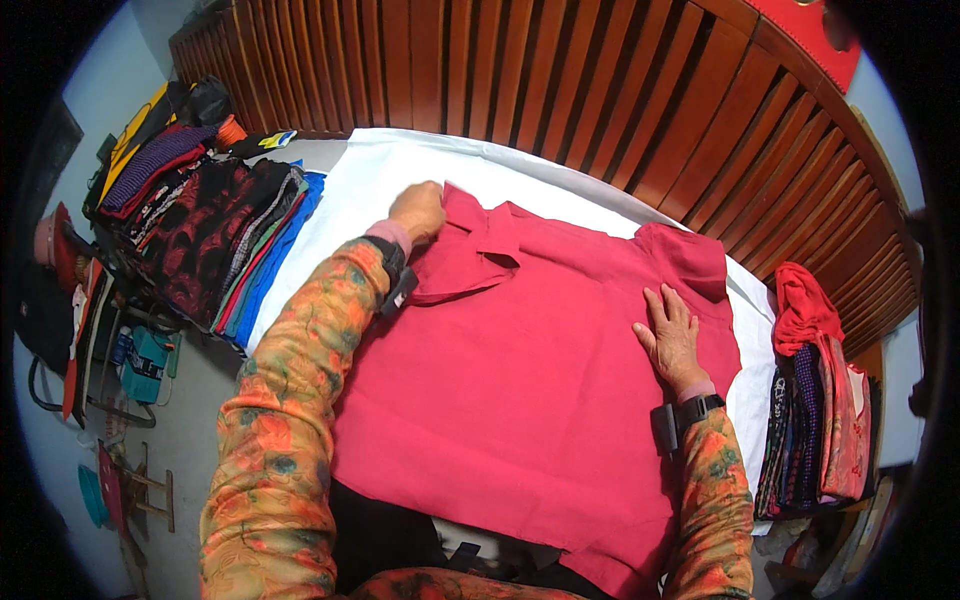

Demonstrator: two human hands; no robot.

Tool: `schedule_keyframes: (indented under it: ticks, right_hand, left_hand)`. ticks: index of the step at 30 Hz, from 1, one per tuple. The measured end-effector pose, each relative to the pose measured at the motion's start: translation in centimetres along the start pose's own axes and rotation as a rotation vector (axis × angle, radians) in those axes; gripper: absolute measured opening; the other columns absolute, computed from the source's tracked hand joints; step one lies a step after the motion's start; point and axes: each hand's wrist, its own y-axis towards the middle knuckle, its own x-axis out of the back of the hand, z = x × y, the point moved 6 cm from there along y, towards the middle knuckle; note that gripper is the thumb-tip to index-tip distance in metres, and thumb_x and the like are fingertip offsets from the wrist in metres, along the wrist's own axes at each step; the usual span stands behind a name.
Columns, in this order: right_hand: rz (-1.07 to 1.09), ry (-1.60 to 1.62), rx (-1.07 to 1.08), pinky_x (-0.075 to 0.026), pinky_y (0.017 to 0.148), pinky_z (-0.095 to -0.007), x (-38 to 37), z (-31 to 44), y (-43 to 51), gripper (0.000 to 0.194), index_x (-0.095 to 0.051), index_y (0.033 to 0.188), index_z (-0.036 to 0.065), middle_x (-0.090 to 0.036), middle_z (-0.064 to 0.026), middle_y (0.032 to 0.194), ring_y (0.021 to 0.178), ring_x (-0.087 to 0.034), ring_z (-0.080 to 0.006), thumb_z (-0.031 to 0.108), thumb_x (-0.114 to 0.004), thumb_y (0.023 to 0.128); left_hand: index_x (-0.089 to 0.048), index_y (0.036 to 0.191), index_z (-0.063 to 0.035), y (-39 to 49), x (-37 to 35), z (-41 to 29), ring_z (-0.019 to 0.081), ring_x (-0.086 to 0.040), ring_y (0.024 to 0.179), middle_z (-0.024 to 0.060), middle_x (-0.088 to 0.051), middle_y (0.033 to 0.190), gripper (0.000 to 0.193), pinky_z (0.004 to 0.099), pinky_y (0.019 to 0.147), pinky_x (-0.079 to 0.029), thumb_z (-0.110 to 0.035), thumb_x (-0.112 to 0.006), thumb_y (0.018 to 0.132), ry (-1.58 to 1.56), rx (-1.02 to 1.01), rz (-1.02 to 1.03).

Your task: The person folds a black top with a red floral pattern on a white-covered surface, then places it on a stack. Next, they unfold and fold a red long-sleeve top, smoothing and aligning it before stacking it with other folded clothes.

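A dark pink short-sleeved garment [502, 375] lies spread over a white sheet [300, 247], its lower edge hanging toward my body. My left hand [418, 213] is closed on its upper left corner, near the left sleeve, where the fabric is folded and partly lifted. What the left fingertips pinch is hidden behind the knuckles. My right hand [671, 339] rests flat on the right part of the garment, fingers spread, below the puckered right sleeve [686, 259]. A collar-like flap [498, 236] stands up near the top edge.
Folded clothes [214, 217] are stacked at the left. Another stack [817, 427] stands at the right, with a crumpled red cloth [804, 307] above it. A slatted wooden backrest [555, 82] borders the far side. A small wooden stool [150, 487] is on the floor at left.
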Motion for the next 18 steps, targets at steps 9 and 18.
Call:
schedule_keyframes:
  ticks: [9, 18]
  right_hand:
    - [0.012, 0.004, -0.013, -0.02, 0.113, -0.0693, 0.0, 0.0, 0.0, 0.067, -0.037, 0.153, 0.024, -0.028, -0.0113, 0.16, 0.148, -0.026, -0.0324, 0.048, -0.061, 0.094]
    - [0.04, 0.002, -0.022, -0.019, 0.114, -0.069, 0.0, 0.0, 0.1, 0.066, -0.037, 0.153, 0.025, -0.027, -0.0114, 0.161, 0.149, -0.024, -0.0331, 0.05, -0.058, 0.095]
  left_hand:
    - [-0.063, 0.101, 0.0017, 1.6, 2.3, 2.8, 0.0423, -0.067, 0.096, 0.0267, -0.069, 0.096, 0.021, 0.0478, 0.087, -0.052, 0.001, -0.056, 0.081, -0.131, -0.037, -0.437]
    - [-0.066, 0.09, -0.0002, -3.8, -0.6, -2.9, 0.0207, -0.062, 0.076, 0.011, -0.066, 0.08, 0.021, 0.0347, 0.075, -0.053, -0.021, -0.067, 0.094, -0.367, -0.22, -0.062]
